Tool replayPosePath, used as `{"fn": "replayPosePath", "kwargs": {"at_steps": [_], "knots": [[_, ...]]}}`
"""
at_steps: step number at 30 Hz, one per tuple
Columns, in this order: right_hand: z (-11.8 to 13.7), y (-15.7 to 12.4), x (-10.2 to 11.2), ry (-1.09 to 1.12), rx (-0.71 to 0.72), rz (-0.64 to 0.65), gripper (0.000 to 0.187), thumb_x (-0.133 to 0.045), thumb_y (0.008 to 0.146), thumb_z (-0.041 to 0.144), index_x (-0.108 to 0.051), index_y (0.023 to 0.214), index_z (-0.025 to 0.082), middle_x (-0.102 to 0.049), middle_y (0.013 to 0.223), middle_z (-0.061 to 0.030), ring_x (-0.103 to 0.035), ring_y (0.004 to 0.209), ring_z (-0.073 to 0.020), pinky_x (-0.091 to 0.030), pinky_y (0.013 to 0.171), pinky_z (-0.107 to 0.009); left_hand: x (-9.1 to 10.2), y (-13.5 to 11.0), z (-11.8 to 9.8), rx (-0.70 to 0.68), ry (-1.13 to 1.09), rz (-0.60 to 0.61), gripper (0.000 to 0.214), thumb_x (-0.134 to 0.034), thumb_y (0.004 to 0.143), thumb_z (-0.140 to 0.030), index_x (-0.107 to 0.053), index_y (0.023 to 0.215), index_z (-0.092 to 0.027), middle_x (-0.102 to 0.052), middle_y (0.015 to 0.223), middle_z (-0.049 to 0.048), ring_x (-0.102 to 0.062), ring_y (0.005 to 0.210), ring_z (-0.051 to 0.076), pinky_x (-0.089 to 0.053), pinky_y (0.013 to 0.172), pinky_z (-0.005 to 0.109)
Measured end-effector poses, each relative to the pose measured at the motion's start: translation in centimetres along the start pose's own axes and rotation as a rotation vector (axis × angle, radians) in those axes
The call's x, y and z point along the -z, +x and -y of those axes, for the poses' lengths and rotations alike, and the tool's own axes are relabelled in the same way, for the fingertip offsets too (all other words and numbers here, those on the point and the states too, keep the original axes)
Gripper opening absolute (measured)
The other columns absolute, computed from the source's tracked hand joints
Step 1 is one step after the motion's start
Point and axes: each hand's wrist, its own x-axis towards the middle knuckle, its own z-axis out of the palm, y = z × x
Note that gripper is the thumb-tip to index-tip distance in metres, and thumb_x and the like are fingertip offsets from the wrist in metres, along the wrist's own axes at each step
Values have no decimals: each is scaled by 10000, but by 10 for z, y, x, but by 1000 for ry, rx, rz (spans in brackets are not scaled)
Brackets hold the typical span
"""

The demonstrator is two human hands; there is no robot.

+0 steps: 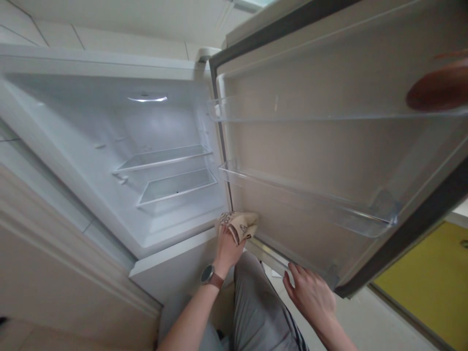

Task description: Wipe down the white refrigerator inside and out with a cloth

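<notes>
My left hand point(228, 251), with a watch on its wrist, is closed on a beige cloth point(243, 225) with dark print. The cloth is bunched against the lower hinge-side corner of the open refrigerator door point(292, 151). Along that door's bottom edge, my right hand point(310, 292) has its fingers bent over the rim, with the thumb below; part of the grip is hidden. To the left, the lit refrigerator compartment point(164, 122) holds two glass shelves point(171, 156), with a small dark speck on the lower one.
Clear plastic door bins point(310, 195) cross the door's inner face. Another person's hand point(438, 87), blurred, is at the upper right by the top bin. My grey-trousered leg point(256, 302) is below the door. A yellow panel point(427, 278) stands at the right, and a pale wall point(54, 253) at the left.
</notes>
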Motion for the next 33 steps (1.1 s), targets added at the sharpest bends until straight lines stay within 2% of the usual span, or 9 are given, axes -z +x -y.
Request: {"fn": "replayPosePath", "kwargs": {"at_steps": [3, 7, 9, 12, 14, 19, 33], "knots": [[0, 0, 1, -5, -3, -8, 213, -550, 1009, 338, -728, 1030, 224, -767, 839, -22, -717, 711, -176, -393, 691, -312, -10, -6, -6, -135, 229, 211, 439, -747, 727, -3, -775, 1060, -288, -700, 1363, 37, -269, 1594, 267, 38, 1348, 408], [0, 0, 0, 5, 1, -23, 206, -561, 1004, 335, -726, 1034, 215, -764, 847, -24, -718, 716, -181, -380, 702, -320, -25, -14, -4, -97, 299, 237, 258, -744, 771, -114, -788, 982, -255, -750, 1239, 101, -391, 1531, 316, -38, 1356, 454], [0, -1, -3, 18, 0, -44, 189, -579, 994, 331, -722, 1028, 213, -755, 827, -17, -712, 711, -180, -367, 702, -322, -31, -18, 1, -174, 591, 299, 285, -744, 759, -153, -787, 1027, -238, -748, 1240, 104, -476, 1459, 337, -85, 1352, 492], [0, -2, -5, 35, -9, -77, 167, -600, 978, 321, -719, 1025, 213, -743, 810, -10, -699, 700, -181, -346, 709, -329, -33, -24, 9, -406, 1127, 368, 371, -723, 780, -192, -763, 1146, -235, -735, 1268, 86, -573, 1327, 326, -186, 1325, 537], [0, -3, -6, 46, -12, -86, 158, -596, 979, 311, -715, 1019, 215, -740, 814, -10, -693, 701, -183, -335, 719, -332, -31, -26, 14, -514, 1286, 353, 366, -721, 799, -204, -753, 1162, -231, -744, 1217, 87, -606, 1257, 312, -250, 1298, 537], [2, -1, -6, 67, -17, -103, 150, -580, 984, 299, -705, 983, 216, -719, 777, -7, -669, 688, -180, -307, 729, -332, -26, -25, 23, -565, 1360, 295, 346, -759, 783, -227, -743, 1129, -213, -740, 1141, 90, -621, 1193, 309, -321, 1258, 546], [2, 0, -6, 75, -7, -120, 154, -580, 980, 306, -702, 961, 214, -706, 767, -11, -657, 672, -181, -294, 723, -336, -23, -27, 28, -568, 1340, 273, 360, -741, 784, -206, -716, 1143, -218, -727, 1135, 77, -613, 1202, 295, -318, 1257, 550]]}}
